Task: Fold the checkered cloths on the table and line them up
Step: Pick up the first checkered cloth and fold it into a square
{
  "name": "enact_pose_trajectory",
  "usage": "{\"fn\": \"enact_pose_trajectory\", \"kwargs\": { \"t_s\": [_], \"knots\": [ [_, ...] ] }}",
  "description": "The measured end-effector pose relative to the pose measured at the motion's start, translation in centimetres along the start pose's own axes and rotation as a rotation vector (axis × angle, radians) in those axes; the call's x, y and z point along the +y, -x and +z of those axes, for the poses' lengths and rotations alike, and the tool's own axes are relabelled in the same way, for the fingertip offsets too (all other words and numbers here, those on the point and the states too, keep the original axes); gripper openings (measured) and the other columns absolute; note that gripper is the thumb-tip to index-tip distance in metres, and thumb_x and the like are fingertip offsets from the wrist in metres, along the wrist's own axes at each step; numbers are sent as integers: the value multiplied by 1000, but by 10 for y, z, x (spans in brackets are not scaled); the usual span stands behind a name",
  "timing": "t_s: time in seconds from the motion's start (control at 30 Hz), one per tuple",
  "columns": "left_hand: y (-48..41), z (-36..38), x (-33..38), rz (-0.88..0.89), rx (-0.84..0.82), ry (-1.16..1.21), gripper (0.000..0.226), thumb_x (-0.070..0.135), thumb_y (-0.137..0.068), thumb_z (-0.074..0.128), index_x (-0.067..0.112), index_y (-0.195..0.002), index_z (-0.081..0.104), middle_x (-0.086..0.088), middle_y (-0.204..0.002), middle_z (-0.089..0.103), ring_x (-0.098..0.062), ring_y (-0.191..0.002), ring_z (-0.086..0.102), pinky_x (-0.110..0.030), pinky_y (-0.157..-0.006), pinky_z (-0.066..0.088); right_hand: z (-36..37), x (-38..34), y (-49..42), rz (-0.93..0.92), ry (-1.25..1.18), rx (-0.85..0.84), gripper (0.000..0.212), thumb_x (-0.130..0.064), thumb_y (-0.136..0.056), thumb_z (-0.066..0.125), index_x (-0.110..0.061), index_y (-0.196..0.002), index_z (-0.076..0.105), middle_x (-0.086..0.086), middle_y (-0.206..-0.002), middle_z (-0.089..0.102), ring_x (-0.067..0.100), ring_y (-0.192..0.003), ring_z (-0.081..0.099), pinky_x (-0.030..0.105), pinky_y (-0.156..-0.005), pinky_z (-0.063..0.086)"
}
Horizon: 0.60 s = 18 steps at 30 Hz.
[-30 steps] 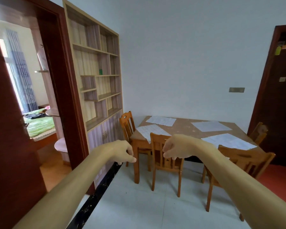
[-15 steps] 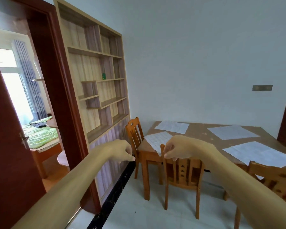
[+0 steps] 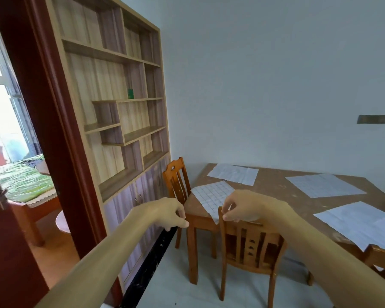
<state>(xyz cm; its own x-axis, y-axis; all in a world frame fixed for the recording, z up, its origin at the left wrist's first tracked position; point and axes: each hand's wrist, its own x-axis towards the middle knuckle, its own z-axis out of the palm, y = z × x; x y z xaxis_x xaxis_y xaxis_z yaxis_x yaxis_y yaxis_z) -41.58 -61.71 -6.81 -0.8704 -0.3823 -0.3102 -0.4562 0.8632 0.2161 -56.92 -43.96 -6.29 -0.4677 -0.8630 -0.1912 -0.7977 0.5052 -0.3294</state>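
Wood takes up the left of your view, where a tall shelf unit [image 3: 120, 107] stands against the wall beside the doorway. Its shelves are nearly bare. Next in size is the bench [image 3: 276, 190], set near the far wall with three chairs drawn up to it: the end chair [image 3: 176, 181], the near chair [image 3: 249, 245] and the right chair [image 3: 380, 261]. All are tucked close, so you will likely have to lean over a back or come round a corner to reach the work. The work itself is four checkered pieces, all spread flat and unfolded. The far-left cloth [image 3: 232, 174], the far-right cloth [image 3: 322, 185] and the near-right cloth [image 3: 360, 223] lie well apart. The near-left cloth [image 3: 211, 196] lies askew, one corner hanging over the bench edge. Laid singly like this, each can probably be folded without dragging a neighbour, and the skewed one is closest to you. No fold is made and no line begun. Your two hands are held out ahead, short of the cloths. The left hand [image 3: 167, 213] has a slack grip, its fingers loosely curled on nothing. The right hand [image 3: 245, 205] is the same, with nothing in it. It shows before the near chair's top rail, and whether it touches the rail I cannot tell.
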Motion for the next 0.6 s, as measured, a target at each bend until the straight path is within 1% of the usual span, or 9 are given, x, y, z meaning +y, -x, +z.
{"fn": "enact_pose_trajectory", "kwargs": {
  "t_s": [0.07,0.13,0.2,0.27,0.33,0.4,0.5,0.6],
  "knots": [
    [-32,-5,-18,2,-14,-37,42,46,-96,58,20,-130,60,0,-126,63,-14,-100,68,-30,-93,53,0,1,-32,22,5,3,27,-33,-94,61,-20,-116,70,-10,-99,64,6,-92,60,29,-95,48],
    [-65,-12,-39,5,-28,-80,45,47,-96,58,20,-131,60,-1,-125,65,-16,-105,66,-32,-96,52,-1,3,-67,50,-10,7,25,-36,-93,62,-23,-114,70,-11,-97,66,6,-92,62,30,-93,49],
    [-94,-23,-60,3,-52,-73,44,46,-96,59,20,-131,59,-1,-123,65,-15,-101,68,-34,-95,54,-4,3,-103,70,-3,-5,25,-38,-93,62,-24,-113,69,-10,-99,70,4,-90,65,27,-88,50],
    [-118,-40,-81,10,-70,-72,45,45,-96,58,19,-133,57,-2,-124,64,-15,-97,70,-34,-95,55,-9,0,-139,84,-10,-18,26,-37,-94,62,-23,-115,68,-10,-101,69,3,-87,67,22,-81,51],
    [-142,-59,-102,11,-83,-69,47,44,-97,58,19,-136,56,-2,-129,61,-15,-98,70,-35,-96,55,-16,-5,-171,100,-20,-28,26,-35,-94,63,-21,-116,67,-14,-94,65,2,-83,67,18,-74,50],
    [-166,-74,-123,13,-90,-58,47,44,-97,58,19,-137,55,-1,-132,59,-15,-97,70,-36,-96,55,-21,-9,-196,117,-11,-18,26,-36,-94,63,-23,-116,67,-20,-86,59,0,-82,64,17,-69,45],
    [-204,-87,-151,34,-88,-26,48,46,-96,59,20,-136,57,0,-129,61,-14,-96,70,-37,-95,56,-27,-12,-233,161,4,-7,26,-37,-94,64,-23,-116,68,-19,-81,57,3,-84,62,20,-71,43],
    [-238,-87,-173,38,-183,13,51,47,-95,60,19,-138,54,-5,-128,64,-17,-96,72,-40,-96,56,-30,-13,-268,190,31,-45,30,-37,-93,64,-22,-118,69,-15,-82,62,9,-90,65,24,-78,44]
  ]
}}
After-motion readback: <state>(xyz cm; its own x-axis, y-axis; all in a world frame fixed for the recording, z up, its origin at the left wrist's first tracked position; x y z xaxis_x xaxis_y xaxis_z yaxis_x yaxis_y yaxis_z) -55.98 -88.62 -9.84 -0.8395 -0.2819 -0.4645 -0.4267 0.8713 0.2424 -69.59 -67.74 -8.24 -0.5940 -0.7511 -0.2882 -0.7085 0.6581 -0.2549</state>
